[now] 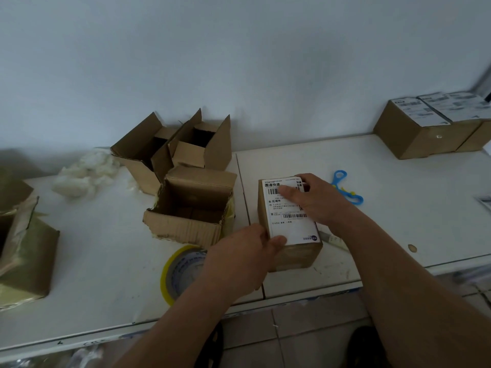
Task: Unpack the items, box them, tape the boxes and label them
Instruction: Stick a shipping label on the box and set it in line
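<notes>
A small closed cardboard box [297, 254] stands on the white table [398, 197] in front of me. A white shipping label [288, 227] lies on its top. My right hand [316, 200] rests flat on the far part of the label, fingers straight. My left hand [239, 258] holds the box's near left corner, thumb on the label's edge. A roll of yellow tape [175, 272] lies just left of the box, partly under my left wrist.
A torn open box [191, 211] stands left of the labelled one, two more open boxes [170, 147] behind it. White packing wads [85, 172] lie further left. Blue scissors [345, 189] lie right of my hand. Labelled boxes [430, 126] sit far right. A taped box [24, 243] is at the left edge.
</notes>
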